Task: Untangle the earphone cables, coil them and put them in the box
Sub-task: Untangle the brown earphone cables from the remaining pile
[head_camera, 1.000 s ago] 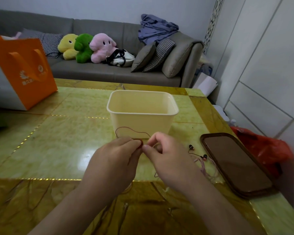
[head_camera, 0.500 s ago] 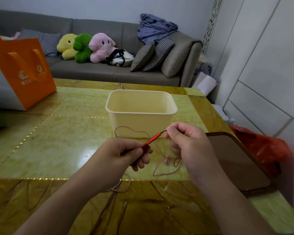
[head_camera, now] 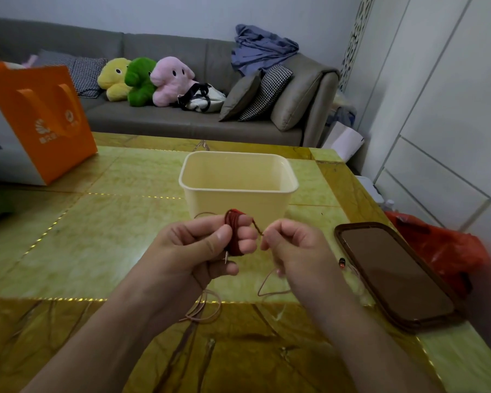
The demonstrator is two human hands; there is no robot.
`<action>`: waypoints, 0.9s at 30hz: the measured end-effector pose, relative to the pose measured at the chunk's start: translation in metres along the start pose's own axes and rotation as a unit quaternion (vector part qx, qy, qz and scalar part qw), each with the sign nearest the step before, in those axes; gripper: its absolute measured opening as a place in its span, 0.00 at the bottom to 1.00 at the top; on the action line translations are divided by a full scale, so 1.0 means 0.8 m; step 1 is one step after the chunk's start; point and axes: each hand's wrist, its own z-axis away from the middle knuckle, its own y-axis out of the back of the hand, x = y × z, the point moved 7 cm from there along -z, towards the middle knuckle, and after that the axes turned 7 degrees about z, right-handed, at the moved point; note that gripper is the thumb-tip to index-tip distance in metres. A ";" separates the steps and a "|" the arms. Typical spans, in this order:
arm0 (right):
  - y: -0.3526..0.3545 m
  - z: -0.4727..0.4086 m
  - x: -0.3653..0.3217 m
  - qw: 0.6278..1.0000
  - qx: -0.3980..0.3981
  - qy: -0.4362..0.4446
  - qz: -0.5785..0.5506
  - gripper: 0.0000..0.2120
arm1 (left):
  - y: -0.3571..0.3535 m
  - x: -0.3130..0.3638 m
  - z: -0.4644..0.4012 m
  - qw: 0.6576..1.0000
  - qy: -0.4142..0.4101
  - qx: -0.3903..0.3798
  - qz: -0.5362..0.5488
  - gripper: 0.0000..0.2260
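orange bag [head_camera: 44, 117], 10 o'clock: white sunburst logo on its face, white characters beneath, too blurred to read
bag's white side panel: dark print at the frame's left edge, cut off, unreadable
elsewhere: no readable text

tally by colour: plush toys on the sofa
yellow plush toy: 1
green plush toy: 1
pink plush toy: 1
Total: 3
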 end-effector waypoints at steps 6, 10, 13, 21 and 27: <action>-0.040 0.023 -0.018 0.990 -0.088 0.060 0.096 0.12 | 0.018 0.007 -0.001 0.992 -0.058 0.082 -0.071 0.13; -0.052 0.030 -0.023 0.979 -0.119 0.084 0.139 0.12 | 0.021 0.011 0.000 0.985 -0.075 0.101 -0.120 0.11; -0.053 0.032 -0.023 0.978 -0.127 0.088 0.142 0.11 | 0.024 0.012 0.000 0.987 -0.069 0.105 -0.103 0.10; -0.029 0.033 -0.034 0.983 -0.093 0.121 0.098 0.11 | 0.020 0.007 -0.003 0.939 -0.085 0.067 -0.325 0.12; 0.008 0.022 -0.029 0.991 0.007 0.124 0.054 0.12 | 0.001 -0.021 0.000 0.965 0.046 -0.037 -0.257 0.12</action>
